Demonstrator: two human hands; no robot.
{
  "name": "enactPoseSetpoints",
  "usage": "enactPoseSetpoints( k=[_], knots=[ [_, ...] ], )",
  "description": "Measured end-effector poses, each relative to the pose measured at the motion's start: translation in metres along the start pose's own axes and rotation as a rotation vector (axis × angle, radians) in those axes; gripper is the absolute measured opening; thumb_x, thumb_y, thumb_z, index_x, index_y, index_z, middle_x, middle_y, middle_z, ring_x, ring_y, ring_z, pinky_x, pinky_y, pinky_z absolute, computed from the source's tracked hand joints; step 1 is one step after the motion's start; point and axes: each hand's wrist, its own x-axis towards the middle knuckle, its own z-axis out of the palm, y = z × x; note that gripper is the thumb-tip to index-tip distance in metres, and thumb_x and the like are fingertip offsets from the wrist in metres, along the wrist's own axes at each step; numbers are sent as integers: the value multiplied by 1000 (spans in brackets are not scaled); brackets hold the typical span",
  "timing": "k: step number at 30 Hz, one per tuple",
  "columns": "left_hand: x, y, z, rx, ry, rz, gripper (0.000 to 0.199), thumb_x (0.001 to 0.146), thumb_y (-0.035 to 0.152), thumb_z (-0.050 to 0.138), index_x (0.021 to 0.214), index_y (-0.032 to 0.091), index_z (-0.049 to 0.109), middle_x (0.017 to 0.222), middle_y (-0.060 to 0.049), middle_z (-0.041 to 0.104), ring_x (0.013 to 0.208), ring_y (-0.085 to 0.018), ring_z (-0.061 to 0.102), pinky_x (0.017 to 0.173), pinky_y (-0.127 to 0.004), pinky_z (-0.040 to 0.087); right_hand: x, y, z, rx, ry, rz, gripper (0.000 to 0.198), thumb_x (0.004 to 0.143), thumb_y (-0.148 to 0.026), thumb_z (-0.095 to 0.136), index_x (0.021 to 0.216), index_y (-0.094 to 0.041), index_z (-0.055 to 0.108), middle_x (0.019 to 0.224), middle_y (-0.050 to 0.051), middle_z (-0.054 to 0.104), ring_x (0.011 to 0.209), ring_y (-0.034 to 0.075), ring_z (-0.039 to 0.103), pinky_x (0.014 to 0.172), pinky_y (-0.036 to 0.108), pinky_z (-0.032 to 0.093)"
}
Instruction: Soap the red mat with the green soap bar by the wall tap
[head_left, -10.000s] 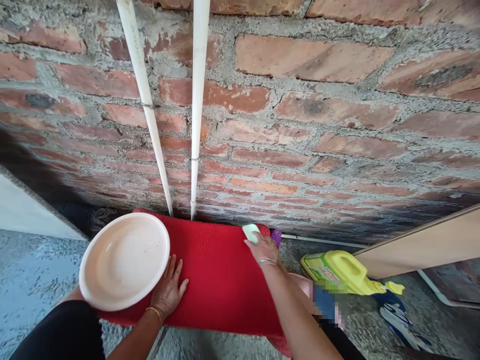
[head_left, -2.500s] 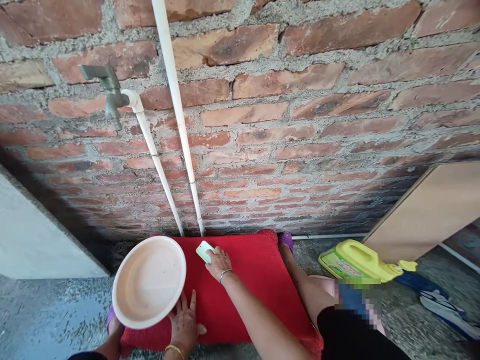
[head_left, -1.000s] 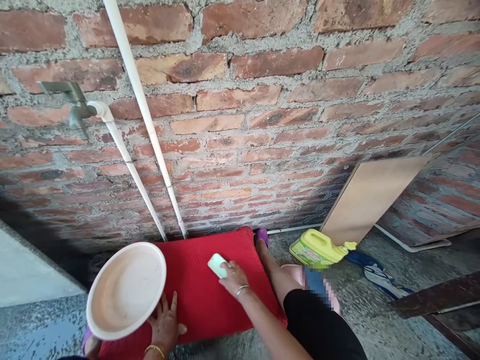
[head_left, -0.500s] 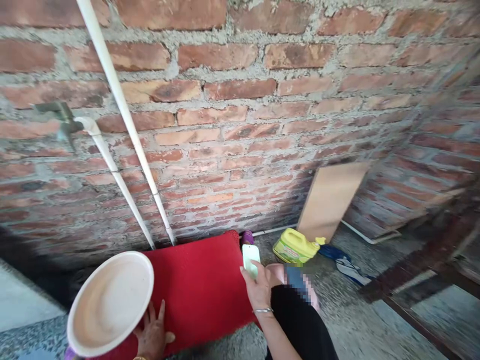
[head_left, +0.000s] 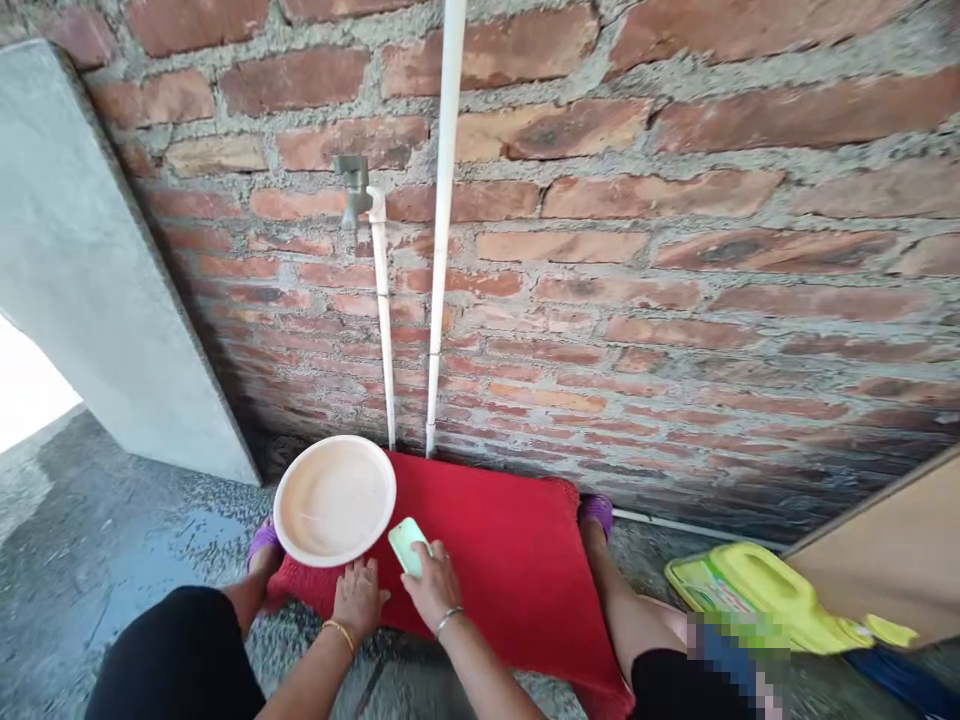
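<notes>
A red mat (head_left: 495, 560) lies spread out low between the legs, its edges hanging down. My left hand (head_left: 360, 600) rests on its near left part, fingers stretched out, just below the basin's rim. In my right hand (head_left: 435, 585) is a pale green scrub brush (head_left: 409, 545), flat-backed and rounded at the corners; its underside is hidden. The brush is over the mat, close to the basin's right side. A round cream plastic basin (head_left: 337, 500) stands on the mat's left end and looks nearly white inside.
Behind the mat rises a brick wall (head_left: 600, 290) with a tap (head_left: 352, 190) and white pipes (head_left: 442, 230). A grey slab (head_left: 127, 260) leans at left. At right are a yellow jug (head_left: 772, 590) and a tan board (head_left: 892, 545). Purple shoes (head_left: 598, 512) flank the mat.
The view has turned left, bringing the slab and both legs into sight. My right hand has carried the brush leftward over the mat, nearer the basin and my left hand.
</notes>
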Motion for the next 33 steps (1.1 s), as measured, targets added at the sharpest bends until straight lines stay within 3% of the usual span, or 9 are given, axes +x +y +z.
enactPoseSetpoints(
  k=[2,4,9,11,13,20,23,29,33],
  knots=[
    [-1,-6,-5,-1,-16,-15,56,86,33,49,137,12,45,138,-17,53,125,-25,51,99,-35,43,4,-12,5,-78,-95,-63,43,72,-23,62,115,-28,60,113,8,56,105,25,56,91,34,42],
    [-1,-13,-9,-15,-43,-45,51,87,36,48,132,12,51,128,-17,60,119,-24,56,97,-33,44,4,-1,2,-132,-143,-49,43,71,-23,62,114,-27,60,114,9,57,105,26,57,91,35,42],
    [7,-28,-11,-24,-86,-125,65,76,48,63,130,15,52,129,-17,60,121,-27,55,99,-37,44,-15,74,-29,-186,-51,325,42,80,-30,56,121,-23,58,108,11,58,99,25,60,86,34,43],
    [11,-30,-8,-31,-101,-106,74,67,50,70,130,15,52,129,-18,60,122,-29,54,100,-39,43,-19,86,-37,-193,3,424,42,83,-33,52,123,-22,56,108,12,57,98,25,61,84,34,44],
    [15,-30,-4,-22,-93,-77,80,61,48,75,130,14,52,128,-18,61,122,-30,54,101,-39,43,-15,74,-35,-177,18,397,40,83,-35,53,121,-23,57,107,10,56,100,24,60,85,32,43],
    [26,-33,1,-16,-149,-23,80,57,31,79,130,15,51,135,-17,56,125,-28,52,103,-38,43,26,-32,13,-151,-102,70,36,77,-31,61,113,-28,59,109,7,55,101,23,58,87,32,41],
    [27,-34,-2,-27,-131,-18,78,56,30,81,127,15,54,131,-18,59,122,-28,55,99,-37,47,26,-21,12,-191,-137,72,38,77,-31,61,115,-29,58,110,7,55,101,23,58,87,32,41],
    [27,-36,-3,-67,-109,-33,74,50,32,83,119,18,60,125,-15,64,118,-30,58,95,-38,51,-1,49,-15,-212,-3,395,39,85,-38,52,122,-26,54,106,10,56,96,24,60,80,33,44],
    [23,-35,-6,-57,-92,-38,71,50,30,82,117,19,60,124,-15,64,115,-29,60,94,-37,51,-15,21,5,-171,-59,183,37,80,-36,58,116,-27,57,108,8,56,99,22,59,83,31,43]
  ],
)
